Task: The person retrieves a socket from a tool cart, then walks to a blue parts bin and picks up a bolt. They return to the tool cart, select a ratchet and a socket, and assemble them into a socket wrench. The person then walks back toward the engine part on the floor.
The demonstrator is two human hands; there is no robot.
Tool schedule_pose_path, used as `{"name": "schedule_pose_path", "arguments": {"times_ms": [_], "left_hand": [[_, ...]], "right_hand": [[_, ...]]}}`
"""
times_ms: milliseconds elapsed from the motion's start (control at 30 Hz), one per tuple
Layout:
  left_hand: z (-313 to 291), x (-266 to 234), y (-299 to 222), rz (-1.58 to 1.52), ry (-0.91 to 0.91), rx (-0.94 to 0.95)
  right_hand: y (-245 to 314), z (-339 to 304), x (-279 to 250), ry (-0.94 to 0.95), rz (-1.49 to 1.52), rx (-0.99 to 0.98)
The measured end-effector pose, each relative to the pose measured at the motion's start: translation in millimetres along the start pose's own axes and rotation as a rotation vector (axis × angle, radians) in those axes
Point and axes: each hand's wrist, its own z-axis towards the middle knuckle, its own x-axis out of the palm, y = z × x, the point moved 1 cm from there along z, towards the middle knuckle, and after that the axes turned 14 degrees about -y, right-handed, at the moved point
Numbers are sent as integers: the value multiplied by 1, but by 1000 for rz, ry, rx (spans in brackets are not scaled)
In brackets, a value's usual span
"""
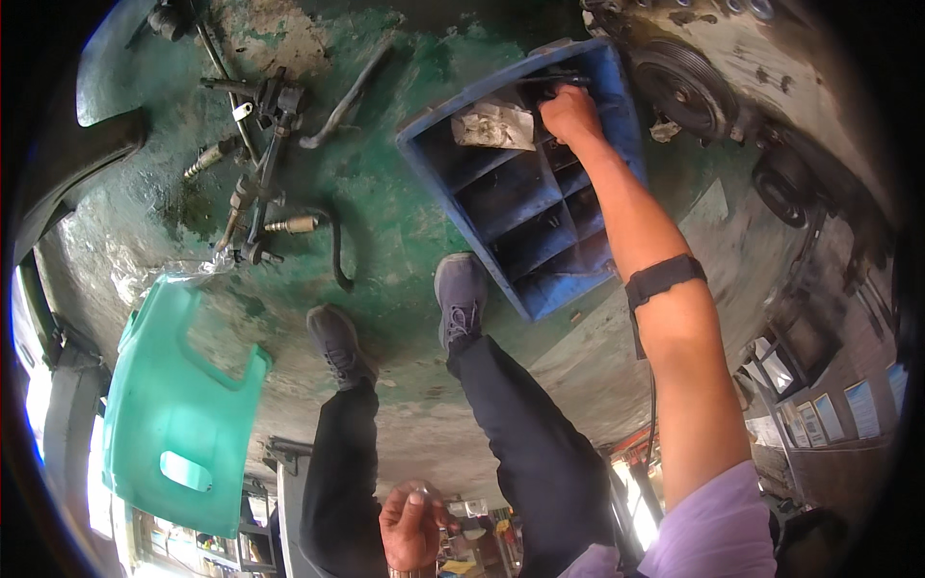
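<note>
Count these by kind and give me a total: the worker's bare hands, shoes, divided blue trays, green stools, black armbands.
Hands: 2
Shoes: 2
Blue tray: 1
Green stool: 1
Black armband: 1
Total: 7

The right hand [571, 114] reaches into an upper compartment of a blue divided tray [626, 116] on the worn green floor [405, 222], its fingers curled and their tips hidden. Crumpled paper [494, 126] lies just beside it in the tray. The left hand [412, 530] hangs low between the legs, thumb against bent fingers; whether it holds anything is unclear. Greasy metal rods [279, 101] lie left of the tray, above a pale green plastic stool [183, 385]. A grooved pulley [681, 91] stands near the tray's right side.
</note>
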Motion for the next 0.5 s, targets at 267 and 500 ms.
{"name": "schedule_pose_path", "arguments": {"times_ms": [267, 500], "left_hand": [[-8, 6, -13, -17, -13, -39], [-4, 10, -14, 18, 0, -17]], "right_hand": [[15, -18, 1, -153, -73, -129], [0, 9, 10, -121, -5, -222]]}}
